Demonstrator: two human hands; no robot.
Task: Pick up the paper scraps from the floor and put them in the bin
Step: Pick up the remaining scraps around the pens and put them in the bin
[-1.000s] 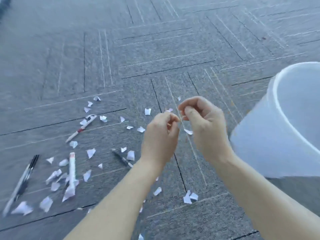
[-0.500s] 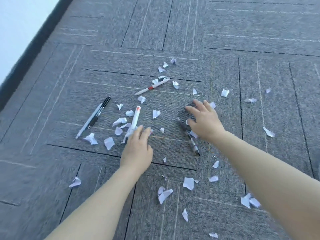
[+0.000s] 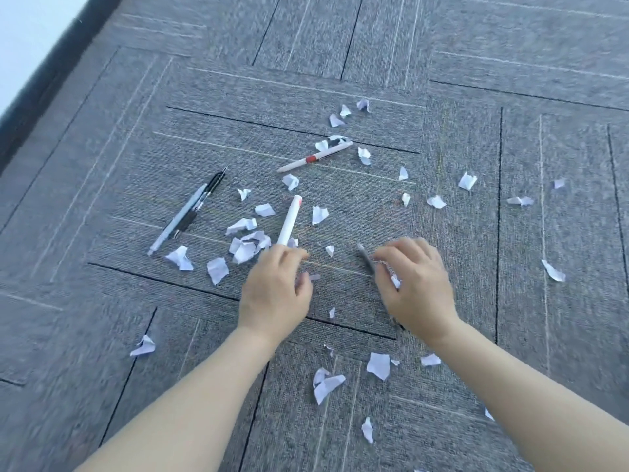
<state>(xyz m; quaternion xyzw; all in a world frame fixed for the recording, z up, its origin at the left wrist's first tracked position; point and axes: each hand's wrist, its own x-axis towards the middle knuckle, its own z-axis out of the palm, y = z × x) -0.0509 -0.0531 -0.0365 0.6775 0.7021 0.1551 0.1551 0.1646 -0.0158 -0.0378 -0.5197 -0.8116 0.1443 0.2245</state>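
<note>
Several white paper scraps lie scattered over the grey carpet. My left hand is low over the floor near the middle, fingers curled, with a small blurred scrap pinched at its thumb tip. My right hand hovers beside it with fingers bent down over a dark pen. A white scrap shows under its thumb; whether it is gripped is unclear. The bin is out of view.
A white marker lies just beyond my left hand and a white pen with a red band farther off. Two pens lie at the left. A dark skirting and pale wall run along the top left.
The view swung left from the white bin to the scrap pile. Both hands went from in front of the bin down to the floor, and their fingers have curled since half a second ago.
</note>
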